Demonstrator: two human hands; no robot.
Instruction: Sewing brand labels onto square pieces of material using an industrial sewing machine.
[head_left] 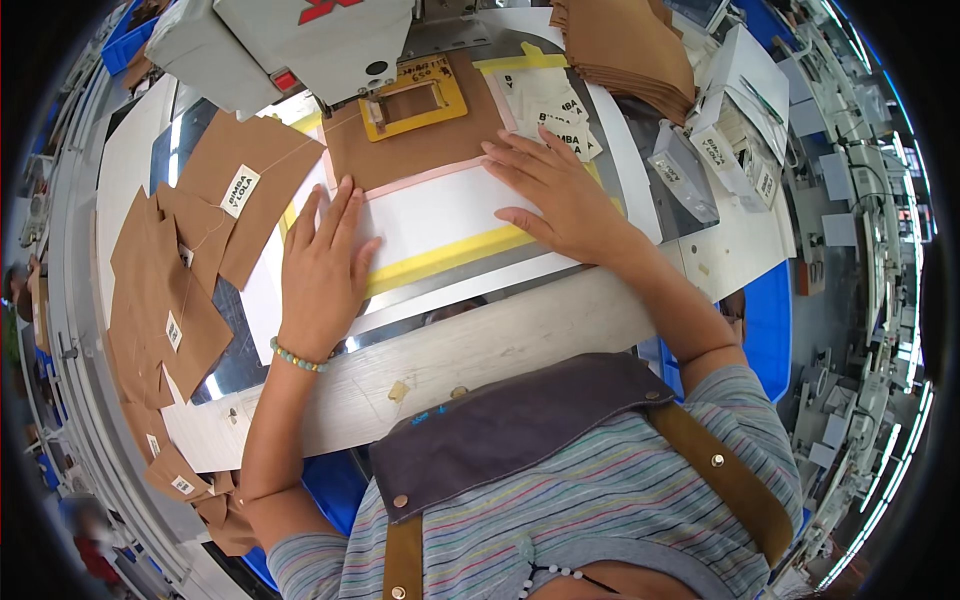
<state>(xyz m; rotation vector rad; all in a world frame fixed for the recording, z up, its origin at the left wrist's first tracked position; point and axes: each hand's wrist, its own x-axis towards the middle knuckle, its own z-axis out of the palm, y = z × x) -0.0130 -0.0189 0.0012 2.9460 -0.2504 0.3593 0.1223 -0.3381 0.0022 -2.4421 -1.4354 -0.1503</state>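
Observation:
A brown fabric piece (410, 163) lies flat on a white sheet (430, 217), its near edge along a pink strip (440, 172). On its far part sits a yellow clamp frame (455, 108), beside the head of a sewing machine (300, 45). My left hand (325, 265) rests flat with fingers stretched, tips at the near left corner of the piece. Spread out on the right, my right hand (560, 205) has fingertips near the fabric's right corner and the loose white labels (555, 110). Neither hand grips anything. A yellow tape strip (450, 258) runs between the hands.
Brown pieces with sewn-on labels (265, 175) overlap at the left and hang over the table edge, threads trailing. At the far right stand a stack of brown fabric (630, 50) and a white box (735, 140) of labels. A blue bin (765, 325) sits below right.

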